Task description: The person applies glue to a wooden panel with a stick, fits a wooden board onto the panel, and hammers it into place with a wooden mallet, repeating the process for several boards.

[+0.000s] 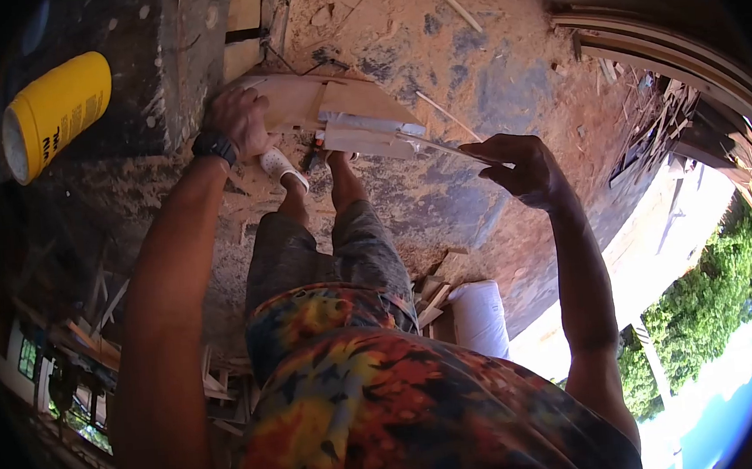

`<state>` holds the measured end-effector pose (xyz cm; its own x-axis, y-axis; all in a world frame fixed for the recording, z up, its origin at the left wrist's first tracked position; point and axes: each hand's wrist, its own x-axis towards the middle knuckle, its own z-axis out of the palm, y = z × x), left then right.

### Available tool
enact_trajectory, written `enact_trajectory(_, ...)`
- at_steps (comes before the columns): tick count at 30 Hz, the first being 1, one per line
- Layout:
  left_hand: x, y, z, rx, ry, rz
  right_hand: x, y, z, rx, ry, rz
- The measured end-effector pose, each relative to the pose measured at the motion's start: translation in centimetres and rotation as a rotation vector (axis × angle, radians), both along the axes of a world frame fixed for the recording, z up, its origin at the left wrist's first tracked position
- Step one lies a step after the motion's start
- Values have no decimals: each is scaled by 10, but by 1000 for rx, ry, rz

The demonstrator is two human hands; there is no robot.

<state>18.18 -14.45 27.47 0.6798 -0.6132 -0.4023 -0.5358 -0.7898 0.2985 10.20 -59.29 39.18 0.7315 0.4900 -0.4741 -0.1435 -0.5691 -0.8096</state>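
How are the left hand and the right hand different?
The left hand is at the end of the wooden board, but the right hand is out to the side, away from it.
The left hand has a dark watch on its wrist, while the right hand's wrist has none.
The right hand pinches a thin stick, and no stick shows in the left hand.
Both hands wear no gloves.

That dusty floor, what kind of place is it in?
Probably a woodworking shop. There's what looks like sawdust all over the floor, a heap of wood scraps off to the right, and a board by the person's left hand.
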Motion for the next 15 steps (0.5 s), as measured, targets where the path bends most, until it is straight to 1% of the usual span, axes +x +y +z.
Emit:
enact_trajectory(1,0,0,-1,-1,3,7,1,1,-3,-58,48,-10)
enact_trajectory(2,0,1,-2,0,5,13,3,2,-5,-57,45,-14)
enact_trajectory(4,-2,1,-3,-20,-21,13,8,9,-8,-192,143,72)
enact_trajectory(5,-2,1,-3,-43,-43,19,9,11,-9,-188,141,71)
enact_trajectory(7,-2,3,-4,-50,-41,13,9,17,-7,-138,5,105)
enact_trajectory(8,-2,4,-5,-63,-39,9,11,18,-2,-136,7,104)
enact_trajectory(10,-1,4,-5,-53,-34,4,15,19,17,5,-88,98)
enact_trajectory(11,-1,4,-4,-47,-29,-3,12,19,22,0,-88,91)
enact_trajectory(13,0,1,-1,-41,-31,-12,5,18,32,105,-102,-85)
enact_trajectory(14,1,1,1,-27,-31,-13,-2,19,36,100,-109,-98)
enact_trajectory(15,2,-1,3,-31,-37,-28,-11,22,39,66,22,-197)
